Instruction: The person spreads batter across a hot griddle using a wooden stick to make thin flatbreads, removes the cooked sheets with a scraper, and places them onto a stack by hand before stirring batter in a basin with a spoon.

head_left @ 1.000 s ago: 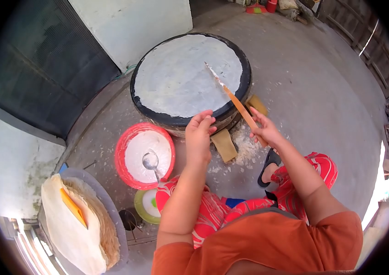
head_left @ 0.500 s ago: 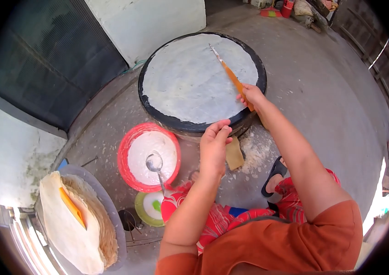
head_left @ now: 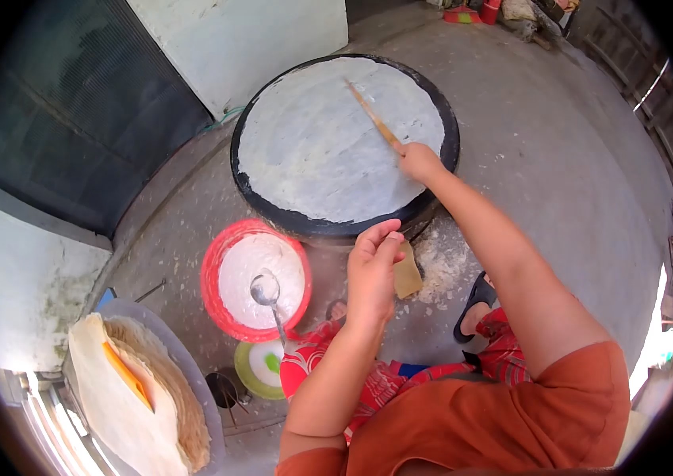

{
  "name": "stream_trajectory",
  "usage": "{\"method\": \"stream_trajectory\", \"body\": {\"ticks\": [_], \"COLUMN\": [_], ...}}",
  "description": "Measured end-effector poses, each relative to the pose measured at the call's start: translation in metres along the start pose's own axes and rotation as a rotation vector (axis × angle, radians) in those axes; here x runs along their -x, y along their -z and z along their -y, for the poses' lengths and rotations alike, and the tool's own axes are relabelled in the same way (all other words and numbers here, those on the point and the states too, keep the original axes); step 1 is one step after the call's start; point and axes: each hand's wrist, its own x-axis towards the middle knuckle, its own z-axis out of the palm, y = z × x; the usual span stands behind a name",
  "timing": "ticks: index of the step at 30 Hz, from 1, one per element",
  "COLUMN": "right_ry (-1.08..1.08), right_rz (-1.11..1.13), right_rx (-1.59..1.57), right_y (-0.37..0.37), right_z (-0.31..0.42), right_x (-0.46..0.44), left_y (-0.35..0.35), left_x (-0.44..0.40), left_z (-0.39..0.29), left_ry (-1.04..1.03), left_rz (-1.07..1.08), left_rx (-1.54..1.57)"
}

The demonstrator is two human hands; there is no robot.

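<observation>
My right hand [head_left: 421,163] is closed round the handle end of a long, thin orange-brown spatula [head_left: 372,113]. The spatula's far end reaches over a sheet of white batter [head_left: 312,151] spread across a large round griddle [head_left: 237,170] with a black rim. Just in front of the griddle's near edge, my left hand [head_left: 376,262] is raised with its fingers curled in toward the thumb, and nothing shows in it. Below it to the left stands a red basin [head_left: 213,274] of white batter, with a metal ladle [head_left: 265,291] above it.
At lower left, a stack of thin flatbreads [head_left: 126,420] lies on a grey tray [head_left: 208,397], with an orange flat piece [head_left: 126,374] on top. A green bowl [head_left: 245,373] of white liquid sits beside the basin. A tan flat piece [head_left: 408,274] leans by the griddle's base.
My right hand has moved left and slightly up over the griddle. The spatula has gone with it and now shows its narrow edge. My left hand has dropped slightly, its fingers curled.
</observation>
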Motion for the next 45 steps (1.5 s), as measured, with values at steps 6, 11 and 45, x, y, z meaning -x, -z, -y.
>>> {"method": "stream_trajectory", "body": {"ticks": [6, 11, 45], "right_ry": [0.098, -0.167, -0.106], "right_rz": [-0.253, 0.237, -0.263], "right_rx": [-0.363, -0.683, 0.195], "right_y": [-0.008, 0.030, 0.023], "right_z": [-0.062, -0.038, -0.089], "right_x": [0.021, 0.089, 0.201], "left_y": [-0.002, -0.002, -0.003], "left_x": [0.002, 0.006, 0.011], "left_z": [-0.002, -0.002, 0.005], "left_ry": [0.015, 0.030, 0.031], "left_rz": [0.019, 0.029, 0.067], "left_rx": [0.019, 0.014, -0.044]}}
